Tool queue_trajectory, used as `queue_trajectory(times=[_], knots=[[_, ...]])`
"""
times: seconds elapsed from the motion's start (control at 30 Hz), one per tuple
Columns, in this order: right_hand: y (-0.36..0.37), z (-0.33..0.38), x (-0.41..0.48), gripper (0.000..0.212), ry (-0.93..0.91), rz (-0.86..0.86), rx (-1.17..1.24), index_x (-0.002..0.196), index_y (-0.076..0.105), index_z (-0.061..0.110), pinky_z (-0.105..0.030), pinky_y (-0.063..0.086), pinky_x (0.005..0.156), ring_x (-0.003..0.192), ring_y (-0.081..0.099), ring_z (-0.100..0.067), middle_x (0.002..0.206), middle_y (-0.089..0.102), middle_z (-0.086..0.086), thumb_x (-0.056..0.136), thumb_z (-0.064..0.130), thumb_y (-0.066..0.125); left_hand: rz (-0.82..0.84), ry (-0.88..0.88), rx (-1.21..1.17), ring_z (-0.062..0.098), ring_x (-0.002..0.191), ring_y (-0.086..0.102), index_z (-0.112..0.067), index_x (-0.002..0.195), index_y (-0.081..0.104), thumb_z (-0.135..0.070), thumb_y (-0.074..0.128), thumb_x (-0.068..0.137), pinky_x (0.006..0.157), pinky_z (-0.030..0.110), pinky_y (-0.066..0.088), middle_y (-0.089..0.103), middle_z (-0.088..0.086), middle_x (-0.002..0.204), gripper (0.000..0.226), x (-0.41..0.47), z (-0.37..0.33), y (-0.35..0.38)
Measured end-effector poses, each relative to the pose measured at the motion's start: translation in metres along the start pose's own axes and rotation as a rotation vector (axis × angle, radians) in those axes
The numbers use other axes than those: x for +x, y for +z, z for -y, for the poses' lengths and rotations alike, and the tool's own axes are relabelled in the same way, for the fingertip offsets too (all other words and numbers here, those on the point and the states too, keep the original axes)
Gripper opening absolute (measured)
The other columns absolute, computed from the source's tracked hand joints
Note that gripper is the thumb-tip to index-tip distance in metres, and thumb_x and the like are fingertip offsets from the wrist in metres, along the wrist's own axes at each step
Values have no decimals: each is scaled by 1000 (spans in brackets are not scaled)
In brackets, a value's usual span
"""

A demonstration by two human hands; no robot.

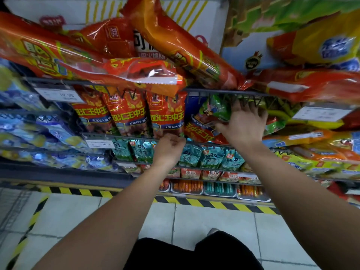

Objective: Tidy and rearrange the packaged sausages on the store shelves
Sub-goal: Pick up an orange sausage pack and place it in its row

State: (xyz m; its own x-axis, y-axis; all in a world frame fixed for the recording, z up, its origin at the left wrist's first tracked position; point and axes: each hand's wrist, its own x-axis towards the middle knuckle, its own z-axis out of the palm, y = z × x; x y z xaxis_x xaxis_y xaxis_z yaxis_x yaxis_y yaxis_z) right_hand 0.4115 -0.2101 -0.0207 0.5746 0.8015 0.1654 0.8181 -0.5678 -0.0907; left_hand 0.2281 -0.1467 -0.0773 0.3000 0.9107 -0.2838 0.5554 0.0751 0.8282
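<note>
Lying crooked mid-frame, the red pack (202,131) has its long axis tipped toward the lower right, unlike the upright packs (128,114) just left of it. The right hand (244,127) is spread wide right beside it with the thumb touching, so it's nearer. The left hand (169,148) sits just lower left, fingers curled, and I can't tell if it's pinching anything.

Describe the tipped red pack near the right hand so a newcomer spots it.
Look at the second shelf down, with three upright red packs. Directly right of them, by the right hand, lies the tipped red pack. Only its yellow lettering runs sideways.
</note>
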Motion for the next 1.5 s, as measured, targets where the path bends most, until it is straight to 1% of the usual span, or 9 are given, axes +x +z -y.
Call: queue_trajectory(times=[0.17,0.27,0.33,0.77,0.97,1.07,1.23,1.33,1.5], knots=[[-12,1,-3,85,-106,65,51,139,45,19,-52,34,105,131,45,-36,131,58,-17,77,76,54,7,-90,-44,23,89,62,-11,105,61,-31,63,95,79,37,50,62,-1,86,24,-26,0,17],[-18,6,-7,77,-150,78,127,132,47,13,-41,51,76,101,64,-35,107,67,-13,80,68,61,15,-127,-80,23,92,61,-9,104,61,-31,64,94,81,35,48,65,4,93,24,-35,-3,18],[-20,9,-10,70,-158,110,138,127,46,10,-35,44,60,86,66,-35,90,64,-10,84,62,63,26,-160,-113,18,88,58,-7,109,62,-31,64,94,79,29,43,63,0,92,28,-40,-6,18],[-33,-12,-73,40,3,-138,485,104,46,15,-35,39,53,66,55,-28,78,54,2,83,29,77,271,-271,-236,21,99,64,-14,105,64,-43,65,91,89,40,52,67,6,104,32,-46,-2,14],[-39,-30,-99,44,307,-166,1023,105,51,17,-37,54,78,86,65,-13,94,66,3,78,33,82,498,-379,-460,20,107,66,-12,124,60,-54,76,70,94,39,54,70,7,115,71,-50,-8,15],[-35,-31,-112,38,444,-119,1261,107,56,21,-37,53,92,99,68,-13,107,70,1,80,27,82,598,-376,-583,22,114,63,-17,116,62,-47,74,74,100,43,49,69,8,120,53,-54,-15,16],[-11,-16,-130,104,710,4,1652,139,40,7,-54,42,107,123,58,-30,138,55,-16,58,45,93,641,-339,-776,22,117,62,-18,112,63,-37,76,69,99,44,48,69,4,121,49,-59,-20,14],[-4,3,-145,55,788,102,1788,131,51,3,-44,50,97,112,66,-29,121,68,-16,84,18,75,554,-311,-926,22,112,65,-19,117,62,-28,75,72,93,44,53,71,5,119,47,-60,-24,12],[8,24,-157,41,835,208,1959,126,56,11,-40,48,100,114,66,-24,117,71,-10,87,16,67,374,-302,-986,21,94,72,-14,118,59,-11,72,85,71,36,59,73,8,111,36,-61,-27,7]])
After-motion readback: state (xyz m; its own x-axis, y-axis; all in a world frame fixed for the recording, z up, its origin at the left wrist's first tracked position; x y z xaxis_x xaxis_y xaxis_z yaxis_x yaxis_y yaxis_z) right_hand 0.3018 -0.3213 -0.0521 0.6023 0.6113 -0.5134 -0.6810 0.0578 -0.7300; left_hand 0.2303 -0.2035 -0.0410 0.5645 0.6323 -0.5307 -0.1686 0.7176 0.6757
